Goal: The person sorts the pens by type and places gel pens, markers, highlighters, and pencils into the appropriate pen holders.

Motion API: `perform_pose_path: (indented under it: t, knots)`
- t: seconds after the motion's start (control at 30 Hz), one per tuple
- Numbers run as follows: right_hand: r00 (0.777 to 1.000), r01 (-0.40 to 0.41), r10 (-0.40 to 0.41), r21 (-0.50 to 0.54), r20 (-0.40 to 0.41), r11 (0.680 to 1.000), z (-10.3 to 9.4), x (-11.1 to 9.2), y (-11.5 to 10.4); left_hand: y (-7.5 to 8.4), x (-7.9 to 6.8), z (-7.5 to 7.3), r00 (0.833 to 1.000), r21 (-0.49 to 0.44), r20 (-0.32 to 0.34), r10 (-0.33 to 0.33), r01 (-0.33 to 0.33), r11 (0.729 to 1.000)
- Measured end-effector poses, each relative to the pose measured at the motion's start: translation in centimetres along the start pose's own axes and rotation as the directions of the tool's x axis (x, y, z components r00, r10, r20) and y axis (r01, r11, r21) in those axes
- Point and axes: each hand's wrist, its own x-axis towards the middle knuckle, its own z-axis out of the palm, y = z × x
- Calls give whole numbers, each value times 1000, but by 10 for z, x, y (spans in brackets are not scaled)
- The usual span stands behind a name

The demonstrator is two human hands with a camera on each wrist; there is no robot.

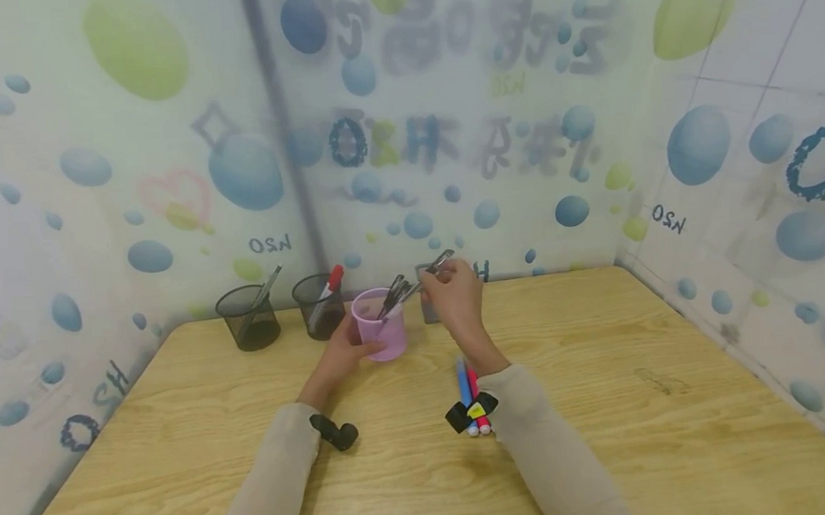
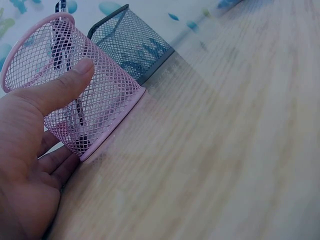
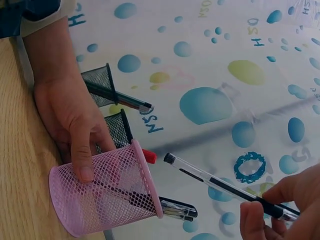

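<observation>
A pink mesh pen cup stands on the table, tilted in the wrist views only by the camera angle. My left hand grips its side, the thumb lying across the mesh and the other fingers round the far side. At least one black clear-barrelled pen leans inside the cup, its end above the rim. My right hand pinches another black gel pen between thumb and fingers. In the right wrist view this pen slants outside the cup's mouth, apart from the rim.
Left of the pink cup stand two black mesh cups, one with a pen, the other with a red-capped marker. A dark mesh holder is behind. Blue and pink-red markers lie under my right wrist.
</observation>
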Motion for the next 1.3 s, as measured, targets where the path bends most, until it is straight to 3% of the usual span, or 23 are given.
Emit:
perform_pose_path:
  t: [0.3, 0.6, 1.1, 1.3]
  knots:
    - [1000, 7, -7, -84, -3, 996, 4, 7, 12, -7, 1, 1, 1000, -19, 6, 15, -15, 1000]
    - [999, 47, -47, -111, -2, 993, 12, 11, 19, -34, 12, 1, 999, 3, -49, 8, -7, 1000]
    - [1000, 27, -26, -262, 8, 965, 34, 15, 33, -32, 13, 0, 999, -1, -42, 18, -18, 1000]
    - [1000, 19, -17, -316, 10, 949, 38, 14, 35, -14, 6, 0, 1000, -33, -14, 11, -12, 999]
